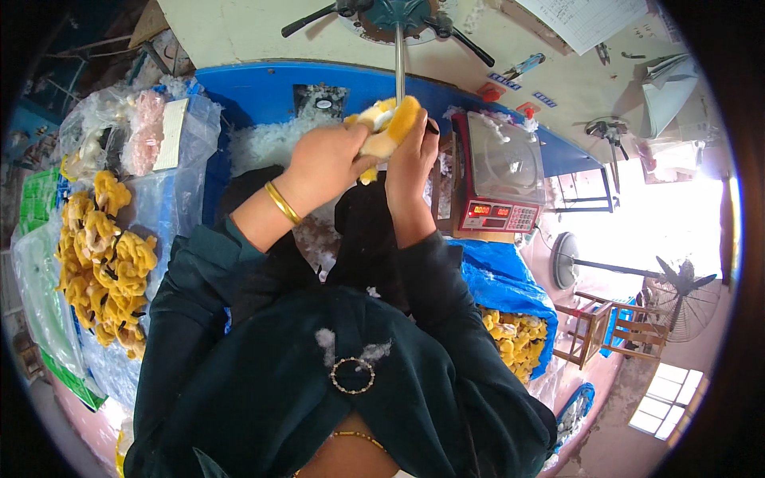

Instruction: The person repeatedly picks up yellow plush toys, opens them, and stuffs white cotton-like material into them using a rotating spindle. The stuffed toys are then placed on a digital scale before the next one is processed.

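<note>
Between my two hands is a small yellow and white plush toy [387, 142], partly covered by my fingers. Its upper end meets the tip of a thin metal tube [400, 60] that comes down from a green machine head [396, 14]. My left hand [328, 159], with a gold bangle on the wrist, pinches the plush from the left. From the right, my right hand [412, 171] wraps its fingers round the yellow side, the thumb near the tube. White stuffing shows at the middle of the plush.
Right of my hands stands a red digital scale [498, 171] with a clear pan. A pile of yellow plush skins [107, 259] lies at the left on plastic. More yellow plush pieces [514, 338] fill a blue bag at the right. Loose white fluff [267, 147] covers the blue machine front.
</note>
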### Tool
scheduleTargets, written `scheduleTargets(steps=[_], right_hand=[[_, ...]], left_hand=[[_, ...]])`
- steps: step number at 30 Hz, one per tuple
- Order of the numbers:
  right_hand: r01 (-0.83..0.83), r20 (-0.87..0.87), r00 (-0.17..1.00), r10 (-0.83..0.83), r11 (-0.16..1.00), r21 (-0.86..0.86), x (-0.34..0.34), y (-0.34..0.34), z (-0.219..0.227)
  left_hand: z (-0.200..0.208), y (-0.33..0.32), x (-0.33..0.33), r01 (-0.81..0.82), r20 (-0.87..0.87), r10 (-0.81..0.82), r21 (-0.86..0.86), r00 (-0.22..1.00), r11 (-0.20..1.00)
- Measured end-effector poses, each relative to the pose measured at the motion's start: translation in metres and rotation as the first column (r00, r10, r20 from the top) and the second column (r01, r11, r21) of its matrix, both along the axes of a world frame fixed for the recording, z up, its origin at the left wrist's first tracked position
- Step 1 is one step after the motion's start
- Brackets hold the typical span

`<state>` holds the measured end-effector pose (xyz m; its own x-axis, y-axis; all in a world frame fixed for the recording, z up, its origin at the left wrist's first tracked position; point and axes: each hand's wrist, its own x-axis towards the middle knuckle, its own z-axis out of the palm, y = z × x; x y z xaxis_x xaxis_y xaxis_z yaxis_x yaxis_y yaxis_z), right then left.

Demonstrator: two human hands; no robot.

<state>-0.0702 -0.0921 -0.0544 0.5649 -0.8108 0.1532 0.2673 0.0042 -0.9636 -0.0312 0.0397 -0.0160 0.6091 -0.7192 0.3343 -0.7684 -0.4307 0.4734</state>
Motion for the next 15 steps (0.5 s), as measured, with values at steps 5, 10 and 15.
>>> scheduleTargets(steps=[5, 10, 15], right_hand=[[-0.240, -0.226, 0.951, 0.212, 0.965, -0.104, -0.038, 0.014, 0.016], [-0.589, 0.096, 0.793, 0.602, 0.715, 0.377, -0.024, -0.034, 0.037], [-0.628, 0.246, 0.710, 0.660, 0.435, 0.645, 0.035, -0.059, 0.030]], left_hand=[[-0.003, 0.010, -0.023, 0.010, -0.041, -0.017, -0.167, 0.999, 0.986], [0.016, 0.002, -0.023, -0.227, -0.426, 0.154, -0.126, 0.891, 0.966], [0.025, -0.011, 0.008, -0.241, -0.968, -0.241, -0.249, 0.064, 0.938]])
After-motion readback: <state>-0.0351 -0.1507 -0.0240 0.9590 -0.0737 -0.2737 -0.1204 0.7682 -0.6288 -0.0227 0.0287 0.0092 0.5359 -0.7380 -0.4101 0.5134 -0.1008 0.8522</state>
